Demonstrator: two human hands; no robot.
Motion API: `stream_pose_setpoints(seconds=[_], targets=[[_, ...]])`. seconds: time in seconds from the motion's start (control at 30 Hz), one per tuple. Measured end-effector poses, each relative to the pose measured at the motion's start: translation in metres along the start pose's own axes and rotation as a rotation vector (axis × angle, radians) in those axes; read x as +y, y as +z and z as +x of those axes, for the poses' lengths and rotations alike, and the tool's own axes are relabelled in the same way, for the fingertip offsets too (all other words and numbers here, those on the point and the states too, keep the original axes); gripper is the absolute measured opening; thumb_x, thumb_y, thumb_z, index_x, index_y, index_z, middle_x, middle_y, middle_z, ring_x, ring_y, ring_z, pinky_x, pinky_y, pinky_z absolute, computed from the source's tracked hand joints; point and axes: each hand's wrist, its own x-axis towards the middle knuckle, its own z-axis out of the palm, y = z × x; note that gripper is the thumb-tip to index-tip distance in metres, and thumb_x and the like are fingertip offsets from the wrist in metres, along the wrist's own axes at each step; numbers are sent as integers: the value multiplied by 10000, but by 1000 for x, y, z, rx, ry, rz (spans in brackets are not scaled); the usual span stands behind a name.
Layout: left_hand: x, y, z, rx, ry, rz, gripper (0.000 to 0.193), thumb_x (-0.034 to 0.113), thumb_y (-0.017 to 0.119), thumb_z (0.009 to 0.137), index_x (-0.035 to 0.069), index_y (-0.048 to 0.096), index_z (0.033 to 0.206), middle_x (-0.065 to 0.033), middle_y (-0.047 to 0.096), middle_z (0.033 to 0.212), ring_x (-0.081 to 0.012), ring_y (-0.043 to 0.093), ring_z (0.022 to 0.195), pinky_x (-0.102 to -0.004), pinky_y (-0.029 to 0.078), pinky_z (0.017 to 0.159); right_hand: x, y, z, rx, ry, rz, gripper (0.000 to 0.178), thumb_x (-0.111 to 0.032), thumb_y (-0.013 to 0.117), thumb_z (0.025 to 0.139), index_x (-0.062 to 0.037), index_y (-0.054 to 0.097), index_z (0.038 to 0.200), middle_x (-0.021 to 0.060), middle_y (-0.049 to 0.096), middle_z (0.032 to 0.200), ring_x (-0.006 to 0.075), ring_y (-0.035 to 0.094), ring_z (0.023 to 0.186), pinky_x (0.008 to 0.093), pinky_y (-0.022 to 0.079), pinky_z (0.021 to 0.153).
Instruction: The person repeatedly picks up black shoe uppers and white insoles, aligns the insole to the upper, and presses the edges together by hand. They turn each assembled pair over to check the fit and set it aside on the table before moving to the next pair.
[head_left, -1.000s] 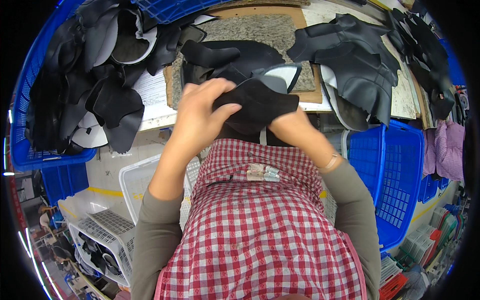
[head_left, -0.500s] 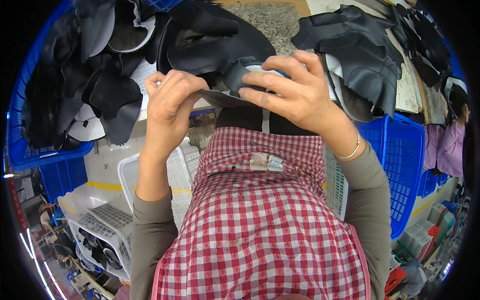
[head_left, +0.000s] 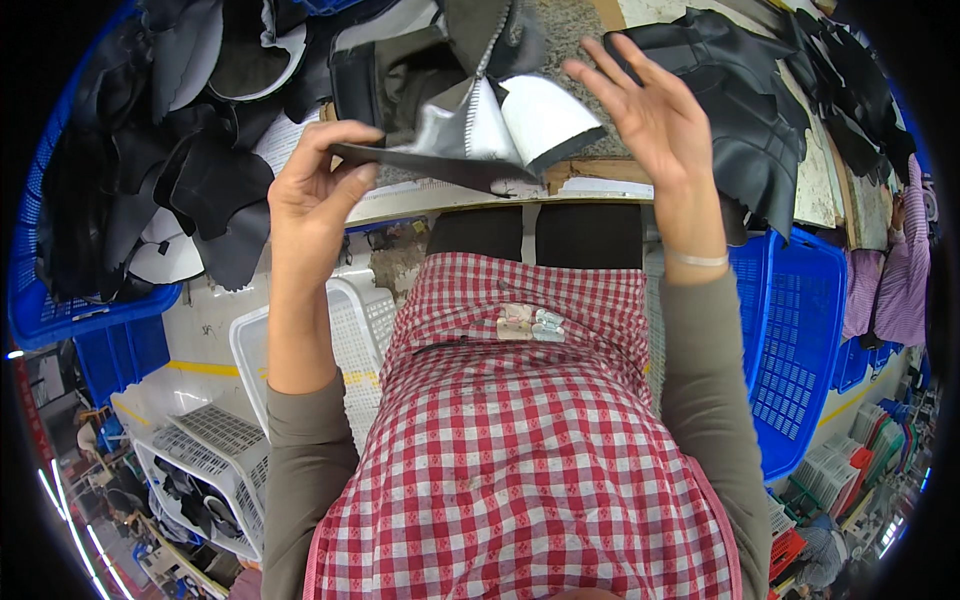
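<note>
the left hand (head_left: pixel 318 195) pinches the left edge of a black piece (head_left: pixel 440 162) between thumb and fingers; the right hand (head_left: pixel 660 115) is spread, well apart from it. the piece, white-lined with a zigzag seam, hangs over the table's near edge and covers much of a speckled grey slab (head_left: pixel 568 30); how it meets the dark material behind cannot be told. black parts (head_left: pixel 205 180) crowd a blue basket (head_left: pixel 95 325) on the left, and a dark stack (head_left: pixel 755 125) sits just beyond the right hand. blue crates (head_left: pixel 800 370) stand lower right, a white basket (head_left: pixel 262 322) lower left of the table, and a pink striped sleeve (head_left: pixel 905 265) shows at far right. a white sheet (head_left: pixel 284 147) beside the left heap bears print too small to read; the checked apron (head_left: pixel 520 440) carries a pale patch (head_left: pixel 532 323).
</note>
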Motion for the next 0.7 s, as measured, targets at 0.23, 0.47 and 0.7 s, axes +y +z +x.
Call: stream_pose_setpoints(seconds=[0.23, 0.47, 0.7], targets=[[19, 29, 12, -94, 91, 283, 254, -150, 766, 748, -15, 697, 952, -41, 588, 1039, -111, 584, 924, -244, 481, 747, 11, 86, -83, -640, -733, -982, 337, 56, 633, 942, 43, 641, 1278, 180, 702, 1123, 196, 728, 835, 297, 625, 790], [30, 40, 5, -117, 144, 247, 257, -166, 761, 747, -11, 702, 942, -60, 584, 1052, -118, 600, 923, -249, 517, 759, 30, 77, -47, -284, -974, -1581, 268, -23, 808, 825, -40, 736, 1083, 72, 738, 1025, 180, 742, 829, 276, 610, 704], [28, 35, 1, -83, 128, 211, 252, -165, 763, 757, -11, 692, 943, -53, 575, 1047, -108, 593, 928, -244, 503, 750, 38, 63, -48, -383, -1161, -1605, 271, -89, 850, 772, -61, 740, 1018, 54, 751, 1004, 217, 744, 852, 315, 617, 727]])
